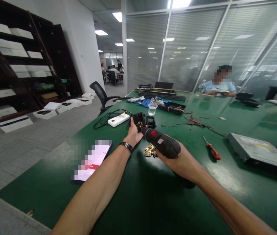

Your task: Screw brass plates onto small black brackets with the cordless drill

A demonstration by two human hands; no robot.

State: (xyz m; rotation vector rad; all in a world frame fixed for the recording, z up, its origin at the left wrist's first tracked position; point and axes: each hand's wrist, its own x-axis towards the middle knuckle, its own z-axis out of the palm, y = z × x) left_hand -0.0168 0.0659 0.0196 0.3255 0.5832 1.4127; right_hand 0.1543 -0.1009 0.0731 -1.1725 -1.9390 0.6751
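Observation:
My left hand, with a dark band on its wrist, grips a black plastic socket housing with brass contacts inside, held just above the green table. My right hand is wrapped round a black electric screwdriver with a red switch, whose tip points into the housing. A small pile of brass parts lies on the table under the tool. A second black housing piece lies just right of the held one.
A white power adapter with a black cable, a clear plastic cup, an orange-handled screwdriver, a grey flat device and a blurred paper lie around. A person sits at the far side. An office chair stands left.

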